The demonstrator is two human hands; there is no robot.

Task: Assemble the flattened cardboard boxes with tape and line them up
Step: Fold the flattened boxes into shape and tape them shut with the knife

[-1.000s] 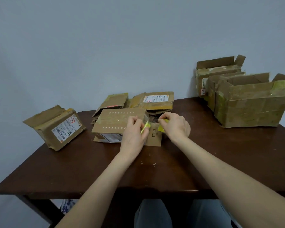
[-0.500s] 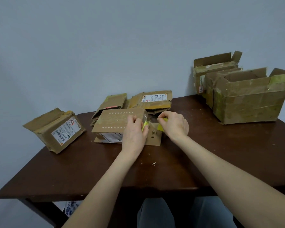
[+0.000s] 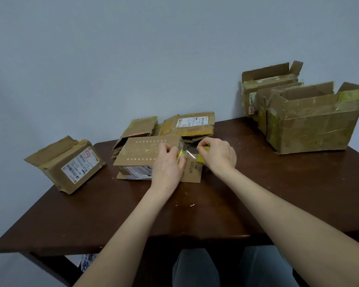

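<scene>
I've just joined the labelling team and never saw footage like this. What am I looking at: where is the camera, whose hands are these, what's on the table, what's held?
No machine here: a person works with bare hands, and the one camera sits on their head, looking forward and down. The left hand and right hand each pinch an end of a strip of clear tape held taut at the end of a cardboard box marked HT009, on a dark table. Behind it lie flattened boxes; a crumpled box sits at the left, and open boxes stand at the far right.
</scene>
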